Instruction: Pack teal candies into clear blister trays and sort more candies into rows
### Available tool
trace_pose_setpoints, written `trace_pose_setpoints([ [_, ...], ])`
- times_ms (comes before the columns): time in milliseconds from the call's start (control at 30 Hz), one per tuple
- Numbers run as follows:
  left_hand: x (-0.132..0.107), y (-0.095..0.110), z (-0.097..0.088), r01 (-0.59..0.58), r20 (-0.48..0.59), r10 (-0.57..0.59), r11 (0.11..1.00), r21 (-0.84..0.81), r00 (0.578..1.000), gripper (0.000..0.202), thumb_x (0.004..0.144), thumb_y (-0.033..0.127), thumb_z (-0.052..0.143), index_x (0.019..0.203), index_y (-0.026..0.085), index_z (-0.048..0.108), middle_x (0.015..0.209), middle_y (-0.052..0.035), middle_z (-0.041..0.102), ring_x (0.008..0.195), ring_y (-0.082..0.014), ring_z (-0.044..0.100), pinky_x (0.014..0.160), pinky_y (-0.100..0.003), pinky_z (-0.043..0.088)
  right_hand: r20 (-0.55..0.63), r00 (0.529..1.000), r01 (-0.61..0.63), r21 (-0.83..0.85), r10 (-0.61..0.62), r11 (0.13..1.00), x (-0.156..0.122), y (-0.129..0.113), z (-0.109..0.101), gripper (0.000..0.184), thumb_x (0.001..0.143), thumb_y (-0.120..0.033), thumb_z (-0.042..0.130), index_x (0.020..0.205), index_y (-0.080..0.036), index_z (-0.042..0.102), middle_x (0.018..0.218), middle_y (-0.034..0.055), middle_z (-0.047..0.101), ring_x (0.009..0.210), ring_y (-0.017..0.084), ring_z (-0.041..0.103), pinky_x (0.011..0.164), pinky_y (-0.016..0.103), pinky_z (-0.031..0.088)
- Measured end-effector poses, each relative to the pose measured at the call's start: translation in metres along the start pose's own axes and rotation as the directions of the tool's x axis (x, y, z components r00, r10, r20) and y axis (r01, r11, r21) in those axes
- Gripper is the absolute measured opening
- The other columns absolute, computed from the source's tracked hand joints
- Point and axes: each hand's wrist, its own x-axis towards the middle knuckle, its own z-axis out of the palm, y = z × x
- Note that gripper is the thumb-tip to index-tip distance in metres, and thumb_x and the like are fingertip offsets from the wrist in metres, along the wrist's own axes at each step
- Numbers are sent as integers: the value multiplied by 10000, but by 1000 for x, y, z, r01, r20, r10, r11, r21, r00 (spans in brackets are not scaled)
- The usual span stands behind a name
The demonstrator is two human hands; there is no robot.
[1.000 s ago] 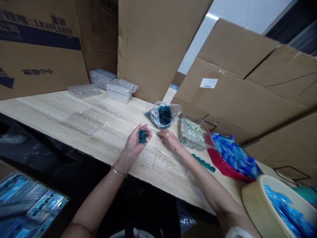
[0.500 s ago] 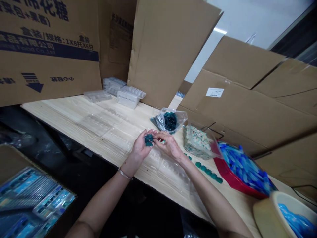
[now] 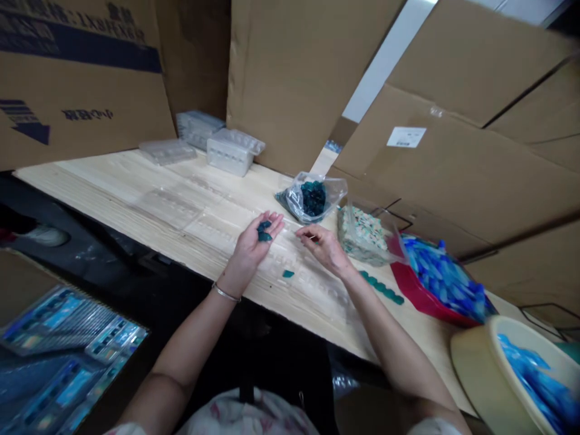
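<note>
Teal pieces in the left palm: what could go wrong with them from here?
The teal pieces lie loose on the open left hand, so a tilt might send some sliding off. The clear bag holding more of them gapes open just beyond the right hand, so a careless knock could perhaps spill it.

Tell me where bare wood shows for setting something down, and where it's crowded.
Widest, apparently: the table's left end, between the striped carton and flat clear trays. Smaller: between the right forearm, red tray and cream tub. Crowded: around the left hand and right hand, with trays in front and the bag of teal pieces behind.
</note>
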Motion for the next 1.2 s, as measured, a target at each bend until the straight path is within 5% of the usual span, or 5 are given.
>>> trace_pose_setpoints([
  [167, 2, 9, 0, -40, 21, 40, 999, 21, 999, 103, 808, 60, 481, 773, 107, 565, 863, -86, 640, 1029, -226, 595, 857, -369, 499, 316, 949, 33, -81, -6, 996, -32, -1, 2, 163, 779, -246, 600, 911, -171, 660, 838, 51, 617, 716, 138, 560, 669, 259, 453],
  [433, -8, 3, 5, -16, 141, -25, 958, 286, 990, 64, 744, 110, 612, 803, 103, 588, 720, -21, 577, 609, -54, 566, 484, -120, 434, 195, 964, -193, 54, 179, 980, -44, -8, 20, 150, 740, -247, 621, 860, -160, 643, 724, 23, 610, 634, 122, 550, 609, 251, 448],
  [567, -16, -5, 3, -210, 310, -10, 716, 666, 951, 220, 710, 284, 669, 849, 124, 612, 609, 44, 465, 419, 0, 347, 324, -114, 175, 99, 927, -365, 459, 361, 810, -28, -9, 0, 291, 720, -326, 649, 965, -170, 637, 763, 23, 663, 665, 124, 611, 646, 259, 485],
  [833, -10, -25, -6, -591, 577, 149, 69, 804, 803, 279, 708, 314, 654, 940, 159, 659, 650, 27, 515, 591, -78, 460, 555, -199, 377, -17, 932, -255, 682, 363, 686, -13, -18, -10, 277, 717, -375, 667, 920, -188, 641, 753, 21, 698, 660, 130, 647, 709, 291, 513],
  [1200, -10, -27, -4, -743, 757, 265, -173, 646, 597, 140, 753, 235, 613, 860, 160, 662, 700, -7, 567, 631, -102, 491, 609, -228, 401, -84, 945, -191, 645, 317, 740, -13, -16, -9, 339, 740, -372, 650, 1039, -215, 616, 781, 15, 683, 703, 137, 640, 742, 312, 511],
])
